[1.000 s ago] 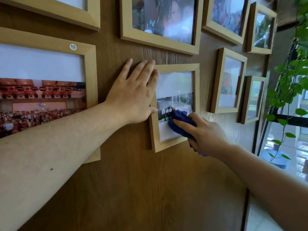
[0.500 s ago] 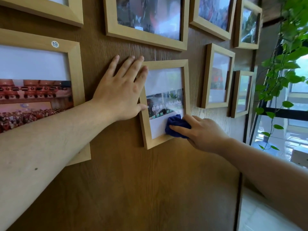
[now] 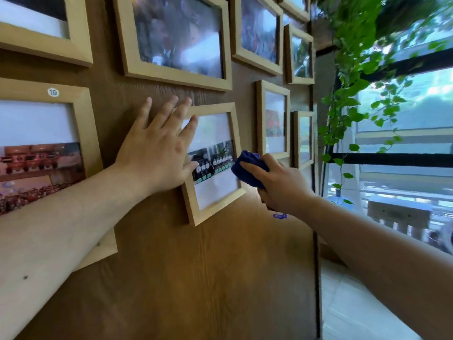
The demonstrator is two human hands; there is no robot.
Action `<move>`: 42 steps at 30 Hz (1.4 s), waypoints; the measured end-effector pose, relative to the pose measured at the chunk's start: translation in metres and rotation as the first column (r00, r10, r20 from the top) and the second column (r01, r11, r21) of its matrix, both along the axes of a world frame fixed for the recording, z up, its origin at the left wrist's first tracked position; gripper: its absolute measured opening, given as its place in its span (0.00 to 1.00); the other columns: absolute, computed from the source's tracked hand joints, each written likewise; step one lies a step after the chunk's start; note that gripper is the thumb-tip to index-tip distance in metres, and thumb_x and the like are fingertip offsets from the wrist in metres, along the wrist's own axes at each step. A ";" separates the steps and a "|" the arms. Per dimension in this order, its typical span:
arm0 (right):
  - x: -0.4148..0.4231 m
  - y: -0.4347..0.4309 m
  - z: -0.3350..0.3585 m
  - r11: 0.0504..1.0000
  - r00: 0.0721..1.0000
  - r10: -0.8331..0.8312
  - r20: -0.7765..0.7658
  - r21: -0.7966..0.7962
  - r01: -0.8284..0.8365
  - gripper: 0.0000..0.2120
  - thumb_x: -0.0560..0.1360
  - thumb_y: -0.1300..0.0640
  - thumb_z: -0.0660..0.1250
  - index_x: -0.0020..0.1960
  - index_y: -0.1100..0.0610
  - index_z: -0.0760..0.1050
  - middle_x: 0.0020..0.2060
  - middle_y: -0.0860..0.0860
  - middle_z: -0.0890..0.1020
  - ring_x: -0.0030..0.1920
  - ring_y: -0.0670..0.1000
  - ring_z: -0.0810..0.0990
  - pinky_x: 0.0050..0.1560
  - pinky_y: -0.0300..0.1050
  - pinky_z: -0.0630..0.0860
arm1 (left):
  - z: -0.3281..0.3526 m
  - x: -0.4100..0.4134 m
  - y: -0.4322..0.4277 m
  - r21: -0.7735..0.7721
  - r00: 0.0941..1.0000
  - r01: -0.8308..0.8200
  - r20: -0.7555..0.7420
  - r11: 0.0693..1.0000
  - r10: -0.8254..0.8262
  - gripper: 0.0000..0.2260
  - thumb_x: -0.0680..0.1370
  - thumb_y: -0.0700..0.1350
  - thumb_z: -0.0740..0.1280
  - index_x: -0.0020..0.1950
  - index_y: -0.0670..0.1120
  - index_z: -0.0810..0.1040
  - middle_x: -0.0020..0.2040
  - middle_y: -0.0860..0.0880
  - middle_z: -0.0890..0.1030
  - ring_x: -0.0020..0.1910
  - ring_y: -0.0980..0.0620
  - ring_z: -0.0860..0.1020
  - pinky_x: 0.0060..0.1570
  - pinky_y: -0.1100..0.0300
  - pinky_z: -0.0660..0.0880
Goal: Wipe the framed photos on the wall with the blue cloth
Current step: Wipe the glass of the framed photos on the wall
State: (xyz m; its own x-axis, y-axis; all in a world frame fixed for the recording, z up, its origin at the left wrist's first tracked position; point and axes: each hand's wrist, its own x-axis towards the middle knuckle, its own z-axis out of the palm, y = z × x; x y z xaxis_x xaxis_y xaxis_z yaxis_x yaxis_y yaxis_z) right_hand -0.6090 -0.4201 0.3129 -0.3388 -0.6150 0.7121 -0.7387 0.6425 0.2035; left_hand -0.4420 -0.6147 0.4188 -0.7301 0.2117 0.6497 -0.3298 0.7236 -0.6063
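A small light-wood framed photo (image 3: 215, 212) hangs slightly tilted on the brown wood wall. My left hand (image 3: 157, 153) lies flat with spread fingers against the wall and the frame's left edge, steadying it. My right hand (image 3: 282, 185) grips a bunched dark blue cloth (image 3: 246, 168) and presses it against the frame's right edge, at the height of the photo strip. A thread of the cloth hangs below my right wrist.
Several more wooden frames hang around: a large one marked 19 (image 3: 81, 123) at left, a wide one (image 3: 176, 77) above, two narrow ones (image 3: 273, 119) to the right. A trailing green plant (image 3: 350, 77) and a window (image 3: 404, 148) lie past the wall's right edge.
My right hand with the cloth has slid from the glass's lower part up and right to the frame's right edge. My left hand has stayed on the frame's left side.
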 end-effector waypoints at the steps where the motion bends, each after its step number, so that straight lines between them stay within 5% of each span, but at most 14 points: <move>1: 0.002 0.002 0.000 1.000 1.000 -0.005 0.020 -0.011 0.005 0.27 0.75 0.53 0.62 0.72 0.49 0.59 0.60 0.56 0.71 0.47 0.57 0.76 0.33 0.46 0.71 | -0.001 -0.002 0.002 -0.005 1.000 0.003 0.016 1.000 -0.003 0.38 0.74 0.64 0.60 0.77 0.44 0.55 0.78 0.40 0.51 0.77 0.41 0.49 0.73 0.37 0.49; 12: 0.004 0.039 0.010 0.991 0.994 -0.106 0.019 -0.087 0.107 0.27 0.73 0.55 0.65 0.71 0.49 0.63 0.58 0.56 0.72 0.47 0.57 0.78 0.32 0.43 0.68 | -0.008 -0.033 0.039 -0.036 0.984 0.140 0.113 0.990 -0.135 0.36 0.76 0.64 0.54 0.77 0.44 0.50 0.79 0.40 0.51 0.77 0.42 0.47 0.73 0.41 0.50; 22: -0.088 0.059 0.020 0.982 0.998 -0.064 0.025 -0.178 0.068 0.28 0.72 0.56 0.65 0.71 0.49 0.63 0.57 0.56 0.72 0.44 0.59 0.77 0.33 0.44 0.66 | 0.000 -0.118 0.076 -0.087 0.990 0.107 0.097 0.990 -0.099 0.38 0.76 0.64 0.54 0.77 0.41 0.49 0.78 0.39 0.51 0.77 0.41 0.48 0.74 0.42 0.50; 32: -0.203 0.058 0.043 0.935 0.988 0.121 0.092 -0.343 -0.083 0.29 0.73 0.56 0.64 0.72 0.47 0.60 0.57 0.53 0.70 0.41 0.50 0.68 0.30 0.40 0.62 | 0.019 -0.209 0.086 -0.057 0.997 -0.047 0.063 0.997 0.051 0.40 0.75 0.66 0.56 0.77 0.42 0.48 0.78 0.39 0.51 0.77 0.41 0.49 0.74 0.43 0.51; 42: -0.250 0.019 0.083 0.851 0.943 0.332 0.013 -0.436 -0.293 0.29 0.73 0.55 0.64 0.72 0.47 0.59 0.58 0.53 0.70 0.44 0.53 0.74 0.36 0.50 0.77 | 0.045 -0.257 0.084 -0.017 0.986 -0.165 0.009 0.986 0.166 0.42 0.74 0.68 0.56 0.77 0.44 0.47 0.79 0.41 0.51 0.77 0.42 0.49 0.75 0.45 0.52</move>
State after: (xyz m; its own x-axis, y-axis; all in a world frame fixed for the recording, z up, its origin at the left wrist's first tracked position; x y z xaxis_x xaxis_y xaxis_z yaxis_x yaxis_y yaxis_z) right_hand -0.8588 -0.4009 0.3958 -0.2497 -0.3454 0.9046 -0.9170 0.3845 -0.1063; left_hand -0.6988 -0.5307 0.4639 -0.7627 0.0978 0.6394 -0.4378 0.6496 -0.6216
